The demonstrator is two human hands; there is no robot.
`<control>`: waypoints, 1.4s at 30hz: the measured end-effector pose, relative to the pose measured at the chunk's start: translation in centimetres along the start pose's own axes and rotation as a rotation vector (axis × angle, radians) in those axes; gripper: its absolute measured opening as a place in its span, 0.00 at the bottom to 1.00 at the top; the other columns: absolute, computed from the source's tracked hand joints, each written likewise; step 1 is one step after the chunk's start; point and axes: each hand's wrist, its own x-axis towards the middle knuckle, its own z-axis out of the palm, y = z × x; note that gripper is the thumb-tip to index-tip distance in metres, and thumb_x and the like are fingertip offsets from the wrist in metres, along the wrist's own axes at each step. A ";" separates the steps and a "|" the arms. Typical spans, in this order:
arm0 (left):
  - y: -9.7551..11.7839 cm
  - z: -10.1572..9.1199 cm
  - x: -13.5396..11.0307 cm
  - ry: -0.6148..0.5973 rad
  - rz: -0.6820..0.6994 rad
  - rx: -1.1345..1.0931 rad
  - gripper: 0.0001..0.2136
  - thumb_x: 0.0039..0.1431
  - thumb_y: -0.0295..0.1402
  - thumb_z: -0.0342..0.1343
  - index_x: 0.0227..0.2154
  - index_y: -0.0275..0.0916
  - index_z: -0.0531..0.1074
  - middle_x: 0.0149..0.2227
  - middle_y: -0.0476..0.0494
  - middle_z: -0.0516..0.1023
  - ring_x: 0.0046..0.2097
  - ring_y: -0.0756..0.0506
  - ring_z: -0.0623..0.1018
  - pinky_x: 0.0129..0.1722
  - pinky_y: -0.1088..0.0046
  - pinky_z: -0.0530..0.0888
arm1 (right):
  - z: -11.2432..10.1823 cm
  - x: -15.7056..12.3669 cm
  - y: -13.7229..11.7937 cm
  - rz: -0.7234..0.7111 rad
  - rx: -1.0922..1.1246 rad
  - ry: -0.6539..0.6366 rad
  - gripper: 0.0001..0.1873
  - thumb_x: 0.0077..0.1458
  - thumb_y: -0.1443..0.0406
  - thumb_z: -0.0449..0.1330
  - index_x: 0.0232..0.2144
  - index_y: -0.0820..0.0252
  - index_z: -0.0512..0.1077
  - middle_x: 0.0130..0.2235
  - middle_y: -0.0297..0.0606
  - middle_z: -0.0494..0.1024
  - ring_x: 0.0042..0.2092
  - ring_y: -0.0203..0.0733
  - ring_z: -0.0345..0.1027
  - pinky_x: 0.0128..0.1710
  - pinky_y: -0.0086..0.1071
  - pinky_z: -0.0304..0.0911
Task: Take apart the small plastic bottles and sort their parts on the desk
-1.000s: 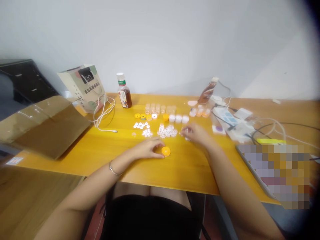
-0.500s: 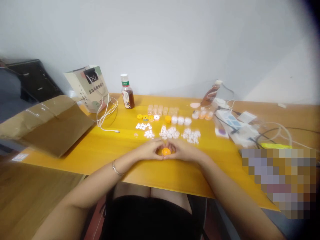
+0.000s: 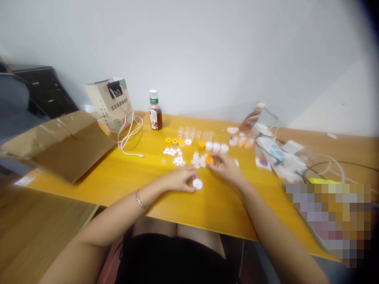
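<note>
My left hand (image 3: 179, 179) rests on the yellow table (image 3: 124, 181) with its fingers pinched on a small white round piece (image 3: 197, 184). My right hand (image 3: 226, 169) reaches farther back and holds a small orange cap (image 3: 209, 159) at its fingertips, over a scatter of small clear and white parts (image 3: 199, 159). A silver bracelet is on my left wrist. Behind the hands stands a row of small orange, yellow and white caps (image 3: 201, 144) and little clear jars (image 3: 192, 133).
A brown tea bottle (image 3: 155, 110) and a paper bag (image 3: 113, 103) stand at the back left, with a white cable (image 3: 130, 138) beside them. A cardboard box (image 3: 60, 144) lies left. A tilted bottle (image 3: 251, 116), a power strip and cables lie right.
The hands were together round an orange cap. Now my right hand has carried the orange cap back toward the small parts, and a white round piece shows at my left fingertips.
</note>
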 end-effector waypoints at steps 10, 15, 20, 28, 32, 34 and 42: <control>-0.3 0.0 -0.1 -0.009 0.015 -0.001 0.12 0.48 0.35 0.56 0.36 0.38 0.68 0.36 0.45 0.68 0.37 0.47 0.69 0.38 0.71 0.67 | -5.1 1.4 7.7 0.312 -0.306 0.365 0.18 0.44 0.60 0.55 0.37 0.67 0.70 0.31 0.46 0.73 0.32 0.46 0.65 0.34 0.37 0.59; 0.0 -0.2 0.0 -0.015 -0.006 -0.020 0.11 0.48 0.36 0.56 0.35 0.37 0.68 0.35 0.45 0.68 0.36 0.48 0.69 0.37 0.71 0.67 | -4.1 2.0 9.9 0.334 -0.333 0.280 0.16 0.43 0.62 0.55 0.35 0.66 0.71 0.30 0.44 0.73 0.32 0.46 0.64 0.34 0.37 0.59; 0.2 -0.2 0.0 -0.019 -0.013 -0.002 0.11 0.48 0.36 0.56 0.35 0.37 0.68 0.34 0.46 0.67 0.36 0.48 0.68 0.37 0.72 0.67 | -3.1 2.6 10.2 0.373 -0.168 0.315 0.21 0.41 0.61 0.57 0.39 0.67 0.68 0.33 0.43 0.73 0.32 0.43 0.66 0.35 0.37 0.61; 0.2 -0.1 0.0 -0.018 -0.015 -0.005 0.11 0.49 0.36 0.56 0.35 0.38 0.68 0.34 0.46 0.67 0.35 0.49 0.68 0.36 0.72 0.67 | -2.9 2.8 9.9 0.429 0.040 0.329 0.25 0.40 0.68 0.55 0.45 0.65 0.64 0.35 0.44 0.74 0.34 0.43 0.67 0.33 0.36 0.64; 0.2 -0.2 0.0 -0.009 -0.015 -0.015 0.11 0.49 0.36 0.56 0.35 0.38 0.67 0.34 0.46 0.67 0.35 0.48 0.68 0.36 0.72 0.67 | -3.2 2.5 8.7 0.365 -0.029 0.413 0.16 0.42 0.67 0.54 0.38 0.65 0.66 0.35 0.45 0.73 0.34 0.43 0.66 0.35 0.36 0.63; 0.2 -0.2 0.0 -0.011 -0.013 -0.014 0.11 0.49 0.35 0.56 0.35 0.38 0.67 0.33 0.46 0.67 0.35 0.48 0.68 0.36 0.72 0.67 | -3.3 2.2 7.4 0.341 -0.040 0.477 0.13 0.44 0.65 0.53 0.35 0.64 0.66 0.34 0.44 0.72 0.32 0.42 0.65 0.35 0.36 0.62; 0.1 -0.4 -0.1 -0.040 -0.009 -0.012 0.13 0.50 0.36 0.55 0.38 0.38 0.67 0.35 0.45 0.67 0.36 0.48 0.68 0.36 0.72 0.66 | -1.6 -0.1 0.0 0.080 0.069 -0.169 0.16 0.49 0.53 0.54 0.24 0.60 0.65 0.23 0.33 0.66 0.25 0.34 0.57 0.26 0.28 0.54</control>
